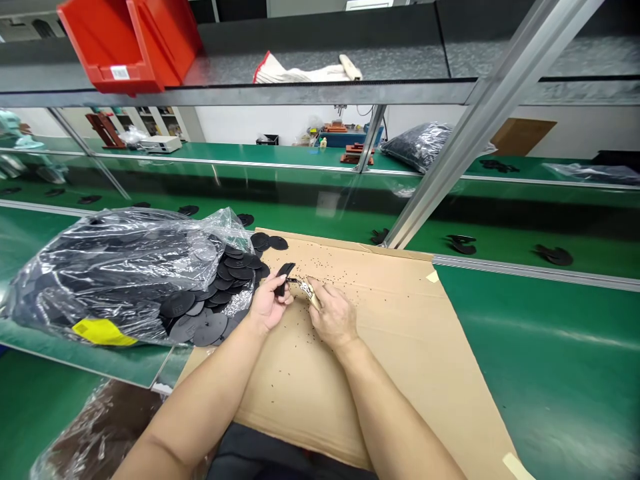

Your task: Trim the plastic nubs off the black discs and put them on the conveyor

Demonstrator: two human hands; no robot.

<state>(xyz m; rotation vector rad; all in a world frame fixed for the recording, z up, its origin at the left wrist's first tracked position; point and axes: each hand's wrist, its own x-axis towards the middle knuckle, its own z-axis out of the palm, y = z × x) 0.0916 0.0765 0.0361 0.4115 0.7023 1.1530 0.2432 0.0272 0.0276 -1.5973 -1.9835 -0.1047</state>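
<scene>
My left hand [267, 303] grips a curved black rubber piece [285, 278] between thumb and fingers. My right hand [333, 317] holds small snips [307, 290] with pale handles, their tip at the edge of the black piece. Both hands sit over a flattened cardboard sheet [400, 333] strewn with tiny black bits [320, 260]. To the left of my left hand lies a clear plastic bag [115, 267] full of flat black discs [210, 328], some spilling from its mouth onto the cardboard. A yellow label [103, 332] sits on the bag.
A green workbench [540, 340] runs beside the cardboard, with an aluminium rail and upright [475, 127] beyond it. Black parts [463, 245] lie on a green belt behind. A red plastic bin [127, 47] and a white cloth item [305, 70] rest on the overhead shelf.
</scene>
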